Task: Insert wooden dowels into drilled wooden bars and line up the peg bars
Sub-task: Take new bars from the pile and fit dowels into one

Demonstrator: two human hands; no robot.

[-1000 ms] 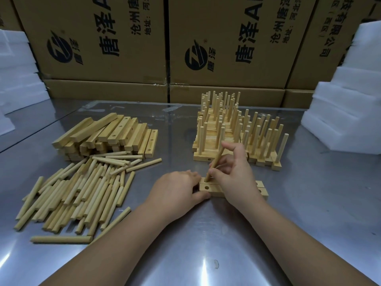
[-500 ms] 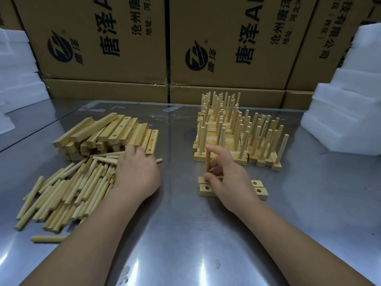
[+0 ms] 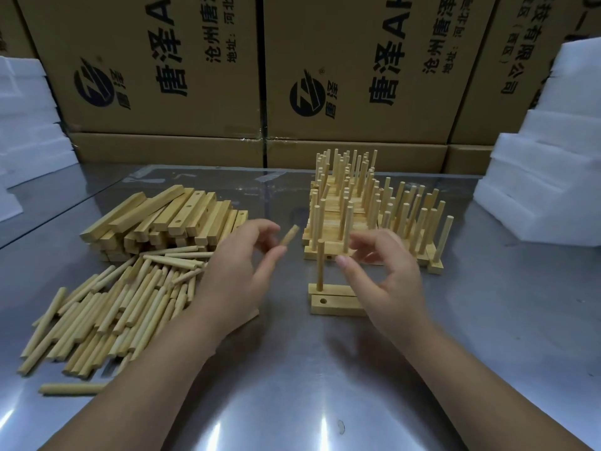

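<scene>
Two drilled wooden bars [image 3: 335, 304] lie side by side on the steel table, in front of me. One dowel [image 3: 320, 266] stands upright in the far bar's left hole. The near bar's left hole shows empty. My left hand [image 3: 240, 275] pinches a loose dowel [image 3: 288, 236] between thumb and fingers, raised left of the standing dowel. My right hand [image 3: 387, 275] hovers over the right part of the bars with fingers spread and loosely curled, holding nothing. Finished peg bars [image 3: 374, 219] stand in rows behind.
A heap of loose dowels [image 3: 107, 307] lies at the left, with a stack of drilled bars [image 3: 169, 219] behind it. Cardboard boxes [image 3: 357, 70] wall off the back. White foam blocks [image 3: 540, 190] stand at the right and far left.
My left hand came back from the dowel heap with a dowel pinched in it. My right hand let go of the now upright dowel and opened.
</scene>
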